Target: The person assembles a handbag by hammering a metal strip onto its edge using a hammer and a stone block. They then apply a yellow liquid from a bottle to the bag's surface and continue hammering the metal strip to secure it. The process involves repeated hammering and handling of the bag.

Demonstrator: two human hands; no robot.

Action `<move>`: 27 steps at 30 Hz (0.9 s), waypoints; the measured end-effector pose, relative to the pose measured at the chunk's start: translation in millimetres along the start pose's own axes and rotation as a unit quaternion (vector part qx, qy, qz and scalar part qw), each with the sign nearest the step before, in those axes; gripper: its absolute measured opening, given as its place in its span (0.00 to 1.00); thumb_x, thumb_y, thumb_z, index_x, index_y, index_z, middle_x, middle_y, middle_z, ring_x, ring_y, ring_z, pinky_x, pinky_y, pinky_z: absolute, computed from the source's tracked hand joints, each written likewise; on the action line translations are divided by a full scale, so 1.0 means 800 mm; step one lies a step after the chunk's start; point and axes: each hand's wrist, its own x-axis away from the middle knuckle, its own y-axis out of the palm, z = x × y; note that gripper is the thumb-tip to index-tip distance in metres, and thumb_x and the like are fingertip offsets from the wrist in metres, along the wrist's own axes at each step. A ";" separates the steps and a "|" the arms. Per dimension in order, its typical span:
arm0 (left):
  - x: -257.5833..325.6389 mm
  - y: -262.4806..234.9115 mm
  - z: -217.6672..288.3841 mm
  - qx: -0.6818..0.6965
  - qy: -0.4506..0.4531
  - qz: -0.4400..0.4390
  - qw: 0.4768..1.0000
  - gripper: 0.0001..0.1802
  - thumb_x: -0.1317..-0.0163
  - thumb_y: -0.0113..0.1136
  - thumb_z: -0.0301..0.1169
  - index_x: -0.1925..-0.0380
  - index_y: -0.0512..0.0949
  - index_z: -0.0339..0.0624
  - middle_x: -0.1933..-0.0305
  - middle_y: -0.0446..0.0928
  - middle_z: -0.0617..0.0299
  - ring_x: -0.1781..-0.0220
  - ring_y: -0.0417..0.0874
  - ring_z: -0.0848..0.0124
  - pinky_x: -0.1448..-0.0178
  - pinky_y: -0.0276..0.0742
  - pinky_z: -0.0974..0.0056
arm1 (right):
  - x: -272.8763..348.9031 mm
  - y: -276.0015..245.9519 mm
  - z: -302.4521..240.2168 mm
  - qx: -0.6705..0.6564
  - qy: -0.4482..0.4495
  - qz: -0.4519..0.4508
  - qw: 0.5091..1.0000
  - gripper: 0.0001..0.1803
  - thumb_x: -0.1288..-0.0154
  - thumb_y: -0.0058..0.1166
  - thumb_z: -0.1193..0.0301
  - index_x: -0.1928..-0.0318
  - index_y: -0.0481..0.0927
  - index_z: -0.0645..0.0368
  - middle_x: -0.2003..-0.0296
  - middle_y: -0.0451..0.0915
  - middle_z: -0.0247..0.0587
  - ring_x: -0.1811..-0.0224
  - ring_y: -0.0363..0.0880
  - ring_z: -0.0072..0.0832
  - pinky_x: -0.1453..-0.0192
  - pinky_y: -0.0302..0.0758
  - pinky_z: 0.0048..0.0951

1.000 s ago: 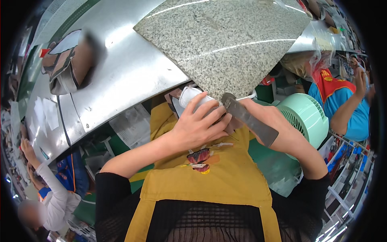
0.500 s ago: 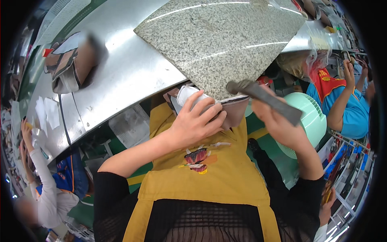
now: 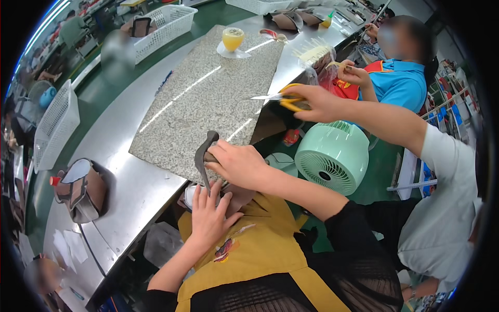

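Observation:
My right hand (image 3: 236, 165) grips a hammer (image 3: 201, 156) by its handle, with the dark head over the near corner of a speckled stone slab (image 3: 202, 99). Just below, my left hand (image 3: 210, 216) spreads its fingers over a brownish-pink bag (image 3: 240, 196) with a white lining and holds it against that corner. The hammer head's lower tip is close to my left fingertips; whether they touch cannot be made out. Much of the bag is hidden under both hands. From the right, another person's hand (image 3: 317, 103) reaches over the slab's edge with yellow-handled scissors (image 3: 293, 99).
A brown bag (image 3: 83, 190) stands on the metal table (image 3: 130, 182) at left. On the slab's far end sits a yellow cup (image 3: 233, 39). A mint-green fan (image 3: 332, 158) is close on my right. White baskets (image 3: 57, 127) line the far side; a co-worker in blue (image 3: 403, 86) sits at right.
My view has swung up and to the left. The hammer has turned, its head now down near my left hand. Another person's arm with scissors has come in from the right.

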 end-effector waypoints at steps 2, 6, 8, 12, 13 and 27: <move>0.005 0.006 0.002 -0.018 -0.014 -0.015 1.000 0.31 0.56 0.69 0.39 0.49 0.74 0.45 0.41 0.68 0.50 0.36 0.66 0.54 0.28 0.52 0.40 | -0.015 0.020 0.006 0.049 -0.008 0.009 0.999 0.18 0.36 0.55 0.59 0.53 0.75 0.57 0.62 0.75 0.42 0.66 0.83 0.40 0.67 0.79 0.38; 0.018 0.001 0.012 0.020 -0.028 -0.005 0.999 0.34 0.61 0.67 0.31 0.47 0.73 0.47 0.50 0.69 0.54 0.42 0.69 0.56 0.29 0.53 0.41 | -0.026 0.033 0.007 0.127 -0.034 0.043 0.990 0.16 0.40 0.59 0.61 0.55 0.76 0.56 0.58 0.75 0.39 0.57 0.81 0.37 0.60 0.79 0.37; 0.039 -0.007 0.010 0.020 -0.029 -0.017 0.999 0.35 0.63 0.67 0.28 0.47 0.73 0.47 0.52 0.69 0.54 0.45 0.70 0.55 0.31 0.56 0.42 | -0.024 0.041 0.003 0.156 -0.084 0.079 0.981 0.17 0.42 0.60 0.62 0.55 0.77 0.56 0.56 0.75 0.39 0.52 0.78 0.38 0.53 0.77 0.38; 0.081 -0.054 0.000 0.047 -0.072 0.001 0.996 0.36 0.63 0.68 0.28 0.45 0.72 0.47 0.56 0.68 0.55 0.51 0.70 0.54 0.40 0.64 0.48 | 0.006 0.031 -0.002 0.127 -0.096 0.097 0.982 0.19 0.42 0.60 0.63 0.52 0.77 0.55 0.50 0.75 0.40 0.47 0.74 0.38 0.46 0.73 0.37; 0.089 -0.069 0.000 0.060 -0.074 -0.004 0.995 0.37 0.63 0.69 0.29 0.46 0.73 0.47 0.56 0.68 0.55 0.51 0.70 0.54 0.42 0.65 0.50 | 0.014 0.027 0.000 0.120 -0.095 0.098 0.983 0.19 0.42 0.60 0.63 0.51 0.77 0.55 0.50 0.75 0.39 0.47 0.74 0.38 0.46 0.73 0.37; 0.011 -0.260 -0.067 -0.236 -0.027 0.210 0.948 0.35 0.65 0.69 0.22 0.48 0.77 0.47 0.56 0.69 0.57 0.54 0.72 0.56 0.47 0.68 0.56 | -0.044 -0.015 0.177 0.131 0.079 0.134 0.979 0.14 0.36 0.50 0.71 0.50 0.76 0.57 0.52 0.76 0.43 0.48 0.74 0.43 0.45 0.73 0.41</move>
